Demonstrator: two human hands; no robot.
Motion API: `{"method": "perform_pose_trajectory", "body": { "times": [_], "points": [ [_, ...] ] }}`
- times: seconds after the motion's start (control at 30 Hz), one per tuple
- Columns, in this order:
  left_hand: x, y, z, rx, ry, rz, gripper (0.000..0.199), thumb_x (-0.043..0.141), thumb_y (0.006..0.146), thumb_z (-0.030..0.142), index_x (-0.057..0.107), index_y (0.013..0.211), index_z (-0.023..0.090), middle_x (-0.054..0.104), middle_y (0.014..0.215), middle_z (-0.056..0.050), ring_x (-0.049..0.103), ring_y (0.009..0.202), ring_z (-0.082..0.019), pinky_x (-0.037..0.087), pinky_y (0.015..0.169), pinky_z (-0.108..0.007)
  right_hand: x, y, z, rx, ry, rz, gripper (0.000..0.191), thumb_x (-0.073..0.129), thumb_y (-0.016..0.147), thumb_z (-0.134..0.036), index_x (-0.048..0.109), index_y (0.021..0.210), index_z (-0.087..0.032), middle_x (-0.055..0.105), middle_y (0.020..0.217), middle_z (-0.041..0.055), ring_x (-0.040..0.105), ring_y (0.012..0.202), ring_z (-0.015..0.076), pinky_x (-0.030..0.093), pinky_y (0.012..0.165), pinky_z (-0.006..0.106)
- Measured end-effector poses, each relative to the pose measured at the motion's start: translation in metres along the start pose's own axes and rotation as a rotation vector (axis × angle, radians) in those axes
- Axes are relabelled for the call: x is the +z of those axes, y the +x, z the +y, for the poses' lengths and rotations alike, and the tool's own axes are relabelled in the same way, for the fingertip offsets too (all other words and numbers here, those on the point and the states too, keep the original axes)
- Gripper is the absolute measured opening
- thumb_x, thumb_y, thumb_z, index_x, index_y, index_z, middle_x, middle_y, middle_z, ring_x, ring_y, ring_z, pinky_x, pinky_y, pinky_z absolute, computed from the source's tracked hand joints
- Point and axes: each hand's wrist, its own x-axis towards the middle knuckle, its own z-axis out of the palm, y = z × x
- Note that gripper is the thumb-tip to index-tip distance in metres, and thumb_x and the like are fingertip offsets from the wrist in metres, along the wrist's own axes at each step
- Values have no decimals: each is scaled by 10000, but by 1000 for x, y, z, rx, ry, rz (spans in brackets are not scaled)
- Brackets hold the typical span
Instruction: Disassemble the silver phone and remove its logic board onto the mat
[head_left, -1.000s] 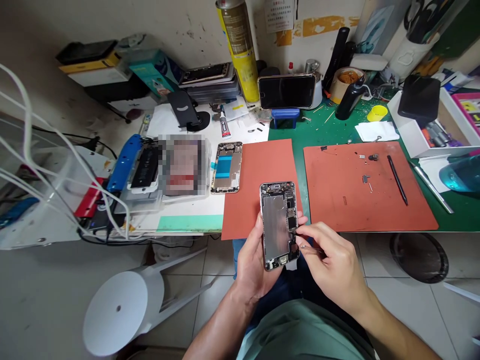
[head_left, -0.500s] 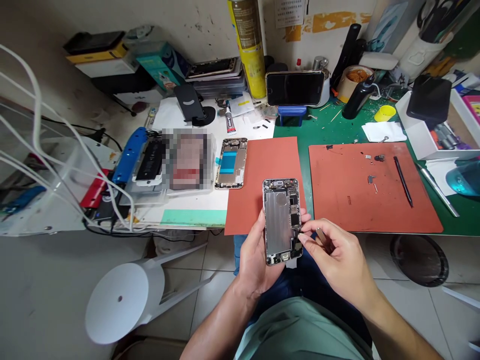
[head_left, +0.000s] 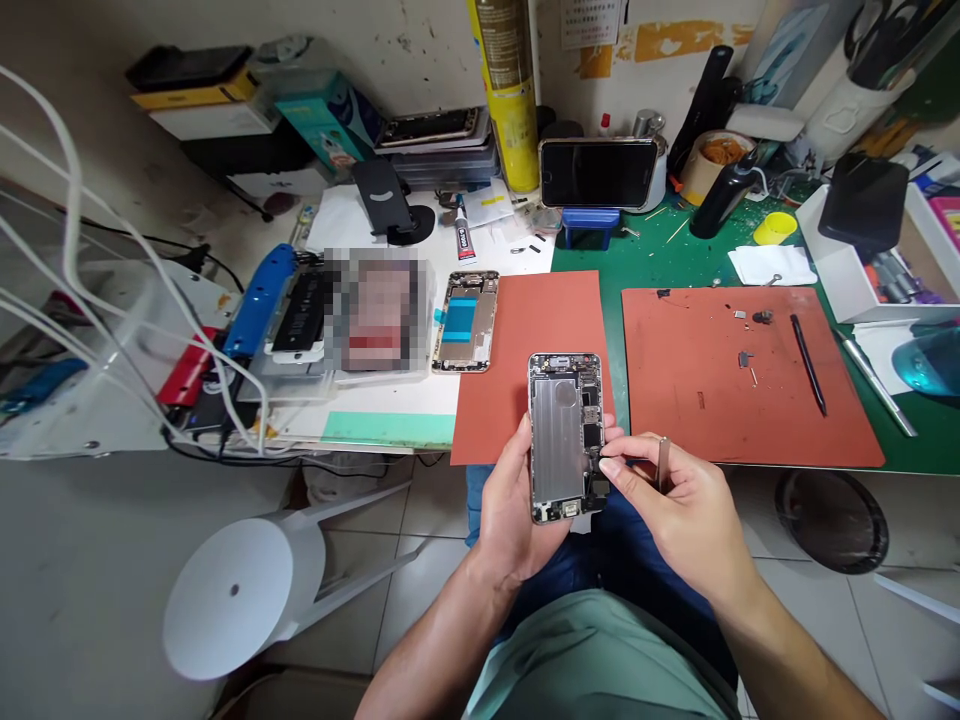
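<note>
My left hand (head_left: 511, 510) is wrapped round an opened phone housing (head_left: 556, 440), held upright above my lap. Its battery bay is bare metal, and dark circuit parts run along the right side. At the right edge of that housing, the thumb and forefinger of my right hand (head_left: 679, 500) are pinched together. Metal tweezers (head_left: 663, 463) are tucked into the same hand, mostly hidden by the fingers. Whatever small piece lies between the fingertips is too small to make out. A second phone housing (head_left: 480, 318) with blue strips lies on the table beyond.
Two reddish-brown mats (head_left: 540, 310) lie on the bench; the right-hand mat (head_left: 735, 410) carries small parts and a black pen-like tool (head_left: 808, 365). A phone (head_left: 598, 173) leans on a blue stand (head_left: 590, 230). White cables (head_left: 71, 190) hang at left, near a white stool (head_left: 229, 595).
The tweezers have swung to stand more upright in my right hand. The right fingertips stay at the housing's edge, and my left grip is the same. The camera view has shifted slightly.
</note>
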Motion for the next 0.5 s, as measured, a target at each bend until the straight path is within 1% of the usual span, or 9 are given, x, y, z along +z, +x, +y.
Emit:
{"method": "perform_pose_trajectory", "body": {
  "times": [0.1,0.17,0.23,0.3,0.33,0.4,0.43,0.5],
  "points": [
    [-1,1,0,6,-10,-9,600,492,1071,603,777,1288,121,768,1353,-172,618,1436,-383,454,1247,-550,-3,2,-5,21,32,9,193,762,928,-417,826,947,-236,788,965,62,704,841,222,562,773,346],
    [-1,2,0,5,-21,1,599,480,1076,595,775,1294,121,766,1358,-174,631,1422,-383,470,1237,-561,-7,2,-8,62,50,27,212,773,925,-439,825,942,-235,795,960,59,709,860,228,566,792,350],
    [-1,1,1,0,-28,32,584,496,1069,585,776,1295,125,776,1341,-172,668,1378,-380,505,1212,-562,-13,0,-11,107,51,45,240,778,924,-463,818,930,-226,777,889,47,675,782,204,548,728,329],
    [0,0,2,-8,-33,72,566,531,1052,575,775,1302,130,784,1323,-175,715,1313,-374,559,1164,-545,-22,-2,-12,139,46,43,268,777,926,-479,807,913,-213,735,803,30,610,692,171,498,642,301],
    [0,0,3,-12,-41,92,565,544,1045,571,770,1313,128,777,1337,-183,729,1291,-372,588,1135,-530,-29,-3,-12,148,41,42,278,774,929,-483,802,908,-207,718,781,24,586,671,159,475,619,292],
    [0,1,4,-41,-62,142,555,567,1033,534,759,1335,110,760,1362,-207,741,1271,-375,621,1096,-499,-50,-3,-11,146,12,66,286,770,937,-482,798,911,-199,717,789,26,585,682,154,466,625,289],
    [1,2,5,-51,-68,174,561,579,1023,530,753,1346,106,758,1358,-216,749,1252,-381,639,1069,-497,-63,-2,-10,135,-10,102,284,773,935,-479,797,916,-197,730,811,32,606,707,160,482,651,293],
    [2,3,7,-61,-65,233,574,605,1006,511,720,1405,114,746,1378,-222,742,1261,-390,657,1035,-488,-95,2,-9,102,-57,218,287,794,914,-478,790,926,-192,758,847,47,664,758,182,528,714,315]
  ]
}}
